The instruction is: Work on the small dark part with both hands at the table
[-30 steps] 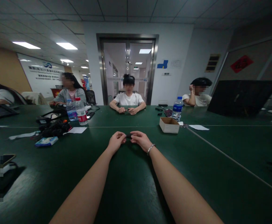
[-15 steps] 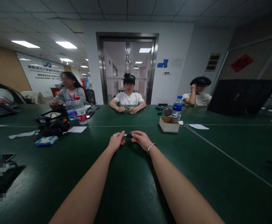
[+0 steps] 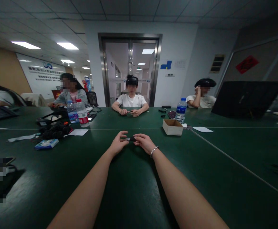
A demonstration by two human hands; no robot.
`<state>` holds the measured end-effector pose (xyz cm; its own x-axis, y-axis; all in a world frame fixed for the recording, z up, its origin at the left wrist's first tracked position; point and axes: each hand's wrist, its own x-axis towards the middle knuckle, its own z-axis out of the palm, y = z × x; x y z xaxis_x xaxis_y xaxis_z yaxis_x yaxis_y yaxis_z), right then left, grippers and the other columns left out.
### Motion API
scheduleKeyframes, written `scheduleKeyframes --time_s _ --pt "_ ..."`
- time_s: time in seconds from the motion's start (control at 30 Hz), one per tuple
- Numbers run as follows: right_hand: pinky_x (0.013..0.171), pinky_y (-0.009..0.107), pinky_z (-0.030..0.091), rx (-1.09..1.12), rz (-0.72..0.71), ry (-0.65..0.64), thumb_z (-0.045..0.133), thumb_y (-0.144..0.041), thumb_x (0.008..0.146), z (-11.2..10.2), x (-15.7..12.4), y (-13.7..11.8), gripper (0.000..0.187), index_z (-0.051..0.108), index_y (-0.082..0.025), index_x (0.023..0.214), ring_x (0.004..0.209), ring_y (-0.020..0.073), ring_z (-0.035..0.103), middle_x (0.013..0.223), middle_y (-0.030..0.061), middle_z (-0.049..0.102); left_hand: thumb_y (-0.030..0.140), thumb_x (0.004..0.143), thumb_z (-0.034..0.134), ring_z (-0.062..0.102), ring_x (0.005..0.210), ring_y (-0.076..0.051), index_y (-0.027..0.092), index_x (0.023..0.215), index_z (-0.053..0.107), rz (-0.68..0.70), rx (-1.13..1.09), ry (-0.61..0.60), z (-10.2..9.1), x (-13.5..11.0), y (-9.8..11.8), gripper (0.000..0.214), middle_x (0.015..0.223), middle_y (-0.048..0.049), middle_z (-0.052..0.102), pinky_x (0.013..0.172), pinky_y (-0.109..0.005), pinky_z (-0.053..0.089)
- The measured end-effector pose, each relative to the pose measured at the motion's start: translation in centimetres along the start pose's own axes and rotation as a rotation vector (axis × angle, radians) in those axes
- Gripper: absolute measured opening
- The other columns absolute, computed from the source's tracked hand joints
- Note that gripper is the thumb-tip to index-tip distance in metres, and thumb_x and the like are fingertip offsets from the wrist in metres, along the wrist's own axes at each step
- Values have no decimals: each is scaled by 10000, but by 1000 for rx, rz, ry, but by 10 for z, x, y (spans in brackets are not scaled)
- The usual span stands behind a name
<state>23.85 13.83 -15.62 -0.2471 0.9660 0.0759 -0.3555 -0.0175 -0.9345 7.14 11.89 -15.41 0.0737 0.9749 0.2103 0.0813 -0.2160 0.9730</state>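
Observation:
Both my hands meet over the dark green table (image 3: 134,187), a little way out in front of me. My left hand (image 3: 118,143) and my right hand (image 3: 143,142) pinch the two ends of a small dark object (image 3: 130,139) held between them just above the tabletop. It is too small to name. Fingers of both hands are curled round it. A thin bracelet (image 3: 153,150) sits on my right wrist.
An open cardboard box (image 3: 172,127) stands ahead right, with a water bottle (image 3: 181,110) behind it. Two bottles (image 3: 79,113), black gear (image 3: 55,128) and a blue packet (image 3: 46,144) lie at left. A dark laptop lid (image 3: 245,98) rises at right. Several people sit along the far side.
My hands have drawn slightly apart, so more of the small dark object shows between them. My left thumb has lifted a little.

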Motion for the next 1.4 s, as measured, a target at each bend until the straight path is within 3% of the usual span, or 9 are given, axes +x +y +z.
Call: scheduleKeyframes --time_s 0.17,0.33,0.47,0.73,0.87,1.0,1.17,1.3,1.4 --pt "479 146 505 -18 6 -19 620 -52 720 1 -1 -1 85 630 -86 797 512 93 580 635 45 612 382 806 497 508 529 -98 136 1108 474 -93 52 -9 1 0 0 390 708 -35 542 487 -199 400" --pt "483 149 508 -19 13 -18 652 -73 706 0 -2 -2 99 630 -89 801 532 100 586 632 45 610 245 681 649 538 652 -98 216 1274 328 12 80 -41 2 -2 1 676 872 -29 525 562 -195 431" --pt "474 148 506 -45 15 -29 657 -75 698 0 -2 -2 107 637 -90 802 532 101 584 633 42 609 329 784 519 495 552 -83 167 1174 439 -50 93 -60 1 -1 0 430 779 -28 525 478 -179 389" --pt "460 148 502 -39 11 -29 641 -71 703 -1 0 -1 81 646 -95 780 513 98 577 624 40 600 335 803 499 519 542 -93 139 1107 461 -109 7 -57 2 0 -1 363 731 -36 530 466 -180 403" --pt "458 146 498 -31 16 -28 632 -64 705 -1 -1 -2 81 642 -93 780 512 99 577 618 44 602 225 674 653 556 641 -100 189 1146 422 -20 -21 -18 2 -1 0 527 863 -42 536 542 -193 443" --pt "449 142 493 -36 15 -24 616 -50 705 0 -1 -2 81 635 -92 770 498 97 573 602 39 597 355 780 523 522 527 -90 143 1087 455 -103 3 -44 2 -1 0 380 747 -39 539 467 -189 401" --pt "452 140 495 -29 14 -20 612 -50 707 0 -1 -1 82 631 -91 776 499 97 576 605 42 602 217 659 663 562 693 -113 181 1130 439 -22 24 -16 2 -1 -1 523 914 -59 530 548 -190 442" --pt "450 139 498 -37 15 -23 630 -60 700 0 -2 -2 76 637 -97 767 505 97 576 606 37 598 333 801 504 529 562 -100 140 1079 469 -95 27 -71 1 -1 0 341 744 -42 543 471 -181 403" --pt "446 138 496 -30 13 -25 619 -54 703 0 -2 -2 79 636 -98 766 505 98 578 607 36 598 201 685 651 558 689 -110 176 1084 477 -13 26 -62 1 -2 1 436 846 -39 543 561 -188 446"
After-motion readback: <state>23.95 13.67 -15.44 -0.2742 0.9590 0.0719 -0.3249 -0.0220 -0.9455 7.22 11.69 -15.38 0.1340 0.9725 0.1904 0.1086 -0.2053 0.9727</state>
